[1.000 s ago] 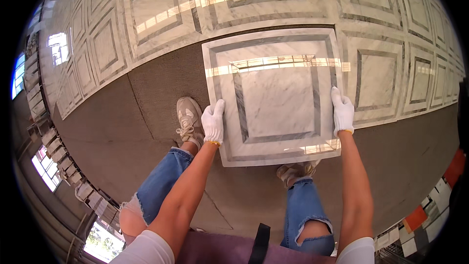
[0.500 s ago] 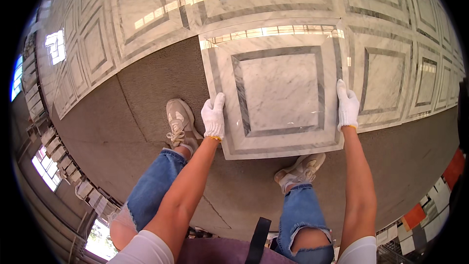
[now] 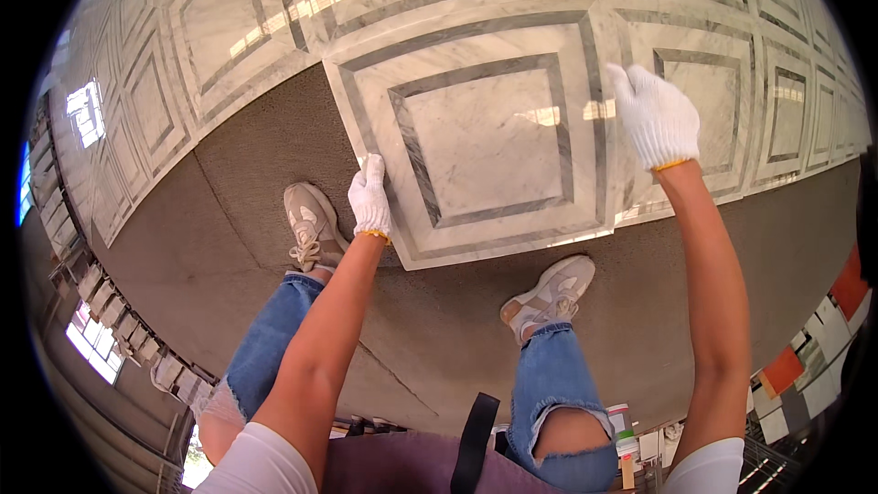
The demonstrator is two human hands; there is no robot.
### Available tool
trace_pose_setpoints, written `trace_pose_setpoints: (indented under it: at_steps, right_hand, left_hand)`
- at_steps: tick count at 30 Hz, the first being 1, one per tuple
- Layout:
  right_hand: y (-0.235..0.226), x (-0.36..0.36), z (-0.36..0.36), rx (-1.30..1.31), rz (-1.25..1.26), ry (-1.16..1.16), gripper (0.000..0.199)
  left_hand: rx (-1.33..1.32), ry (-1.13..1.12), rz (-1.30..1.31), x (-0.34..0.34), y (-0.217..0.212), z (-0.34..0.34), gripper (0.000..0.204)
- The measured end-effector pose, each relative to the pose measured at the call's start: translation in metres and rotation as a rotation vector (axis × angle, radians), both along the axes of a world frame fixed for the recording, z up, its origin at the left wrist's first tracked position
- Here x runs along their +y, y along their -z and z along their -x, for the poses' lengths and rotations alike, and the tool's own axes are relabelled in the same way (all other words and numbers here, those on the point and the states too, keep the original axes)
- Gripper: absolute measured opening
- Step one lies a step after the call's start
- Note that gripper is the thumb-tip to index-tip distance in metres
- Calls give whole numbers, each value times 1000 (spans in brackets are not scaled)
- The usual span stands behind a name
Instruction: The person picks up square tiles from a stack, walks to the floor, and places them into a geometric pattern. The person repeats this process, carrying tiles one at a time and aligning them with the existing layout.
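A square marble tile (image 3: 485,146), white with nested grey frames, lies at the near edge of a laid floor of the same pattern. Its far side meets the laid tiles, and it looks almost level with them. My left hand (image 3: 369,197), in a white knit glove, grips the tile's left edge, thumb on top and the other fingers mostly hidden. My right hand (image 3: 657,119), gloved the same way, is raised off the tile, above the neighbouring laid tile (image 3: 700,105) on the right. Its fingers are loosely bent and partly apart, with nothing in them.
Rough grey bare floor (image 3: 183,256) runs along the left and near sides. My left shoe (image 3: 311,220) stands left of the tile; my right shoe (image 3: 553,288) stands close to its near edge. Stacked slabs (image 3: 110,302) line the far left. A tub (image 3: 622,425) sits behind my right knee.
The tile has come down from a tilt to lie nearly flat. My right hand has let go of its right edge and lifted up and right. My left hand still holds the left edge.
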State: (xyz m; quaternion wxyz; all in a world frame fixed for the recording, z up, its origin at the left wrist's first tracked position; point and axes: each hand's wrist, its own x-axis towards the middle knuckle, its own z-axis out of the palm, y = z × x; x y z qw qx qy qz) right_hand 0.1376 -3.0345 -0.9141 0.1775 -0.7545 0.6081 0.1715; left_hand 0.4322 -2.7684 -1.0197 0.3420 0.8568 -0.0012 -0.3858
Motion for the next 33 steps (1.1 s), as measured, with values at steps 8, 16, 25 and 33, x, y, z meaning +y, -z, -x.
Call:
trace_pose_setpoints:
  at_steps: [8, 16, 25, 33]
  right_hand:
    - [-11, 39, 11, -638, -158, 1138, 44]
    - [51, 222, 71, -382, -353, 1827, 71]
    - [66, 246, 63, -517, -709, 1951, 100]
    - [59, 254, 50, -467, -387, 2002, 86]
  left_hand:
    - [-160, 408, -288, 13, -2, -5, 60]
    - [-159, 1246, -682, -63, -55, -32, 59]
    - [-428, 592, -398, -29, -48, -9, 50]
    - [-316, 649, -409, -21, -45, -1, 63]
